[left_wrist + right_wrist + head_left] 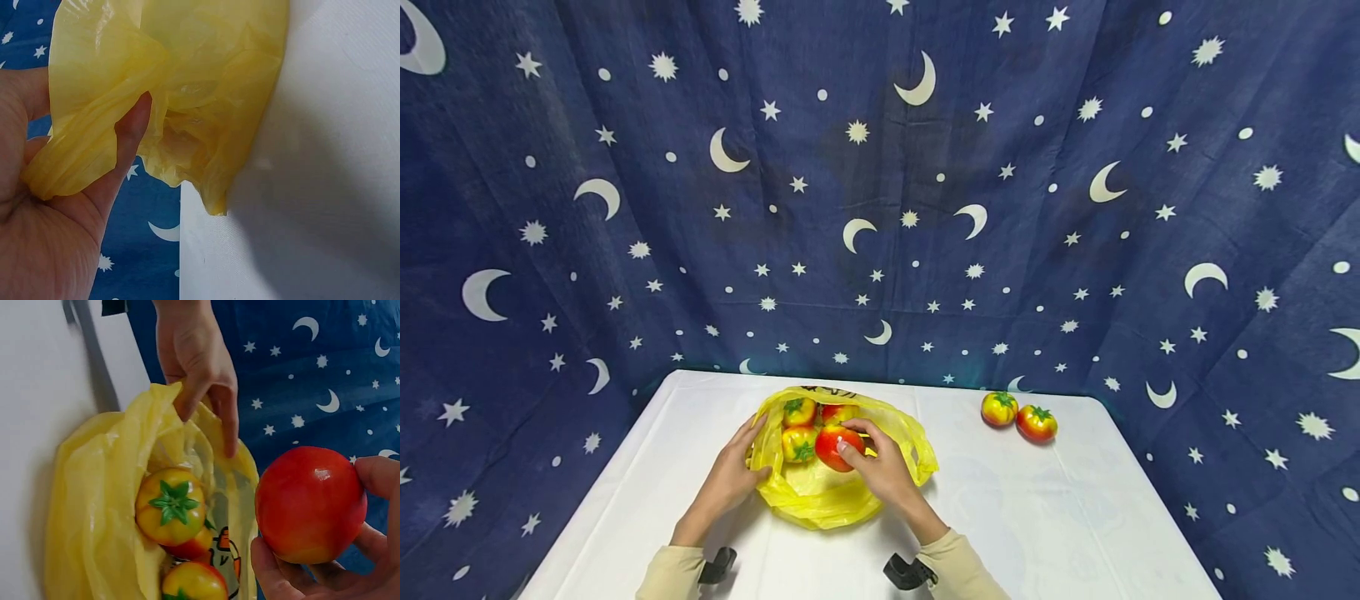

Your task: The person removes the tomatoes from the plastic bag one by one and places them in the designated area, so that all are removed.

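Red tomato (309,503) over yellow bag (827,510)

Head view bright, wrist views dimmer; soft shadow on white table (350,81), glare on red fruit (310,506)

three tomatoes (797,446) lie in the bag (827,510), two loose tomatoes (1036,427) to its right.

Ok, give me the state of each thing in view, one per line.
Yellow bag: open, wrinkled, on the white table.
Red tomato: held at the bag's opening.
Left hand: holds the bag's edge.
Right hand: grips the red tomato.
Three tomatoes: inside the bag.
Two tomatoes: on the table, close together.
Backdrop: hanging, creased.
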`<state>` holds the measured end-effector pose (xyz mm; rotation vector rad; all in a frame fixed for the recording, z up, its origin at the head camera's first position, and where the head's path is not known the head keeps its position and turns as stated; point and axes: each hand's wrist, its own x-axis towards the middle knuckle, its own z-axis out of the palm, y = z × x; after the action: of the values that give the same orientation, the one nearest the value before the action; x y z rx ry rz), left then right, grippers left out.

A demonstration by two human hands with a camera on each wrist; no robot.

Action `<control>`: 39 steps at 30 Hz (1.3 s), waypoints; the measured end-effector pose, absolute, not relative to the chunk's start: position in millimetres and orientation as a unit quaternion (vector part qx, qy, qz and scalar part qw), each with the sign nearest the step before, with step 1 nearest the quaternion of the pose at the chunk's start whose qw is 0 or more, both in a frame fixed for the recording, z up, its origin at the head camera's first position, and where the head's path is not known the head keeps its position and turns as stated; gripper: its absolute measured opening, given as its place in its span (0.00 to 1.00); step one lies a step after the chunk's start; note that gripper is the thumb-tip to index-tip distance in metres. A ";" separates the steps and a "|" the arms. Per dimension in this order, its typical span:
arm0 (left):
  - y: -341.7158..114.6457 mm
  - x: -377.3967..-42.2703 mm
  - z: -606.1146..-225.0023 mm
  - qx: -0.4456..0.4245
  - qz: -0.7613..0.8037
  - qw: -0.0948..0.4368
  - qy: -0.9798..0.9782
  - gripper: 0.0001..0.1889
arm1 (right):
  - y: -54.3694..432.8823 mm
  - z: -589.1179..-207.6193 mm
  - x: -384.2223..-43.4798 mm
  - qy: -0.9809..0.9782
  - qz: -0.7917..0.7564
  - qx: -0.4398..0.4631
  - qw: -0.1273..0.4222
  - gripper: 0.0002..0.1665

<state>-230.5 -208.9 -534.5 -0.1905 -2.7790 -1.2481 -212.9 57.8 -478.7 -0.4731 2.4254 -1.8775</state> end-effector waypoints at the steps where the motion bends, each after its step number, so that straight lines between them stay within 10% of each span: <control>1: -208.9 -230.8 -534.5 -0.063 -0.408 0.046 -0.909 0.47 | 58.7 -472.9 -210.7 0.778 -0.609 -0.153 0.020 0.21; 39: -209.2 -228.3 -530.9 -0.055 -0.402 0.034 -0.913 0.47 | 116.6 -455.8 -210.7 0.782 -0.617 -0.078 -0.050 0.26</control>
<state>-228.3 -209.2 -530.9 -0.1701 -2.8074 -1.2370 -210.7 116.6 -455.8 -0.2525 2.5379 -2.0016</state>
